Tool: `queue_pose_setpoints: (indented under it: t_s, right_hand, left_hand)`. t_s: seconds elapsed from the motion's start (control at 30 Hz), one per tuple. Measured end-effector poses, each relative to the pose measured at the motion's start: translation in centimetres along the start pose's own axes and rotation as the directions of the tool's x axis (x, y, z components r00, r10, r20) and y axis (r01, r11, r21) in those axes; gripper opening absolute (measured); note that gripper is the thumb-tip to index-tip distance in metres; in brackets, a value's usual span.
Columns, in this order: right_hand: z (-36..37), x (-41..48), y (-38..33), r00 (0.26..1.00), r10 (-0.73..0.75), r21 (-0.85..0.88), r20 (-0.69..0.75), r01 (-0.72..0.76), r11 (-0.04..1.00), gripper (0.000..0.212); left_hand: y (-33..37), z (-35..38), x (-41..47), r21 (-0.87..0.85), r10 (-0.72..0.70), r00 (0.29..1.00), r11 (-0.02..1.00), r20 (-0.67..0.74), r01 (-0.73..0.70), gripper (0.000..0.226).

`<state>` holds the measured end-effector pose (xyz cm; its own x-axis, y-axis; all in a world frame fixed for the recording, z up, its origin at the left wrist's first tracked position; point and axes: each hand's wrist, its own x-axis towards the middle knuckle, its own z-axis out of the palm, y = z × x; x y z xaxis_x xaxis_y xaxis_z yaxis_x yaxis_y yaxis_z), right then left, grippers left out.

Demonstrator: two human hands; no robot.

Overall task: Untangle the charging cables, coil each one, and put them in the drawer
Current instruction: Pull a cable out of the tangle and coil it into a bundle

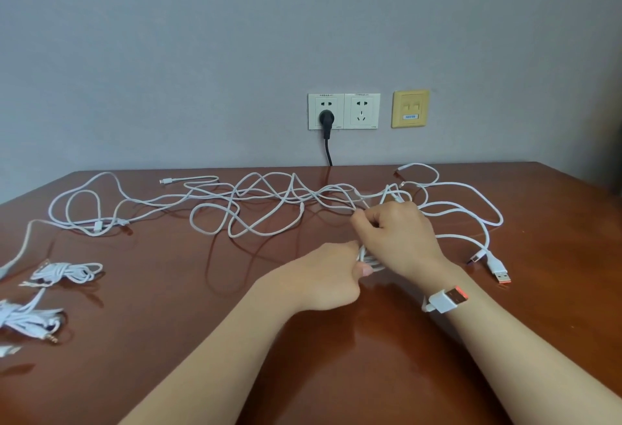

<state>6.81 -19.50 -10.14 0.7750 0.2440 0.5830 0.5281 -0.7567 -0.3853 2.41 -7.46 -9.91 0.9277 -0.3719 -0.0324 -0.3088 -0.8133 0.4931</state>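
Note:
Several white charging cables (255, 202) lie tangled in loose loops across the back of the brown wooden table (168, 323). My left hand (331, 278) grips a small bundle of coiled white cable (370, 261) at the table's middle. Just above it, my right hand (397, 236) pinches a strand of the tangle with curled fingers. A white USB plug with an orange tip (446, 300) lies beside my right wrist. Another orange-tipped plug (498, 269) rests further right.
Two coiled white cable bundles lie at the left edge, one (67, 273) above the other (23, 318), the lower with a jack plug. Wall sockets (343, 111) hold a black plug (326, 120) whose cord drops behind the table. No drawer is in view.

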Motion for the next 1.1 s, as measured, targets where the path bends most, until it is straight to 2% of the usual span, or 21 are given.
queue_pose_setpoints:
  t_s: [0.1, 0.2, 0.33, 0.47, 0.57, 0.63, 0.67, 0.7, 0.77, 0.87, 0.93, 0.97, 1.03, 1.1]
  right_hand:
    - [-0.6, 0.4, 0.6, 0.992, -0.090, 0.036, 0.094, 0.087, 0.996, 0.055]
    - [-1.3, 0.9, 1.3, 0.977, -0.142, 0.180, 0.162, 0.112, 0.977, 0.056]
    - [-1.6, 1.0, 1.2, 0.973, -0.122, 0.401, 0.197, 0.034, 0.915, 0.058]
    - [-0.9, 0.7, 1.1, 0.935, -0.112, 0.560, 0.336, -0.103, 0.822, 0.062]
    - [0.0, 0.8, 0.9, 0.939, -0.004, 0.663, 0.343, -0.239, 0.710, 0.059]
    - [0.0, 1.2, 0.9, 0.946, 0.124, 0.739, 0.300, -0.313, 0.596, 0.057]
    - [-0.1, 1.2, 1.0, 0.948, 0.155, 0.740, 0.278, -0.314, 0.594, 0.053]
    - [-0.3, 1.1, 0.8, 0.958, 0.150, 0.713, 0.244, -0.282, 0.642, 0.044]
    - [-0.4, 0.6, 0.5, 0.984, 0.051, 0.667, 0.172, -0.155, 0.729, 0.013]
    - [0.1, 0.1, -0.3, 0.994, -0.021, 0.559, 0.106, -0.042, 0.828, 0.023]
    - [0.7, 0.3, -0.3, 0.995, -0.037, 0.430, 0.088, -0.004, 0.903, 0.020]
    - [0.7, 0.3, -0.3, 0.995, -0.012, 0.373, 0.098, -0.026, 0.927, 0.020]
    - [0.7, 0.5, -0.3, 0.985, 0.044, 0.298, 0.165, -0.092, 0.950, 0.021]
    - [1.0, 0.4, -0.4, 0.965, 0.078, 0.205, 0.249, -0.131, 0.970, 0.023]
  left_hand:
    - [0.0, 0.0, -0.1, 0.001, -0.011, 1.000, 1.000, -0.018, 0.011, 0.015]
    - [0.3, 0.1, -0.3, 0.020, -0.008, 0.999, 1.000, 0.047, 0.007, 0.014]
    - [1.1, 0.5, -0.4, -0.260, 0.116, 0.977, 0.963, 0.178, -0.067, 0.029]
    - [1.3, 0.9, -0.6, -0.335, 0.211, 0.953, 0.933, 0.217, -0.131, 0.022]
    - [1.1, 1.0, -0.7, -0.438, 0.238, 0.958, 0.886, 0.157, -0.149, 0.022]
    - [1.0, 0.9, -0.7, -0.564, 0.249, 0.968, 0.802, 0.016, -0.197, 0.023]
    - [0.7, 0.8, -0.5, -0.610, 0.233, 0.969, 0.757, -0.082, -0.233, 0.016]
    - [0.3, 0.7, -0.2, -0.648, 0.200, 0.964, 0.714, -0.174, -0.265, 0.009]
    - [-0.4, 0.3, 0.2, -0.684, 0.115, 0.949, 0.668, -0.295, -0.294, 0.014]
    - [-1.0, 0.0, 0.5, -0.654, 0.058, 0.921, 0.687, -0.385, -0.316, 0.016]
    - [-1.2, 0.1, 0.7, -0.664, -0.030, 0.909, 0.692, -0.417, -0.281, 0.015]
    - [-1.3, 0.1, 0.8, -0.639, -0.059, 0.896, 0.721, -0.440, -0.267, 0.019]
    - [-1.7, 0.5, 0.9, -0.496, -0.077, 0.865, 0.843, -0.495, -0.209, 0.022]
    - [-2.3, 0.5, 1.1, -0.368, -0.128, 0.825, 0.924, -0.551, -0.102, 0.028]
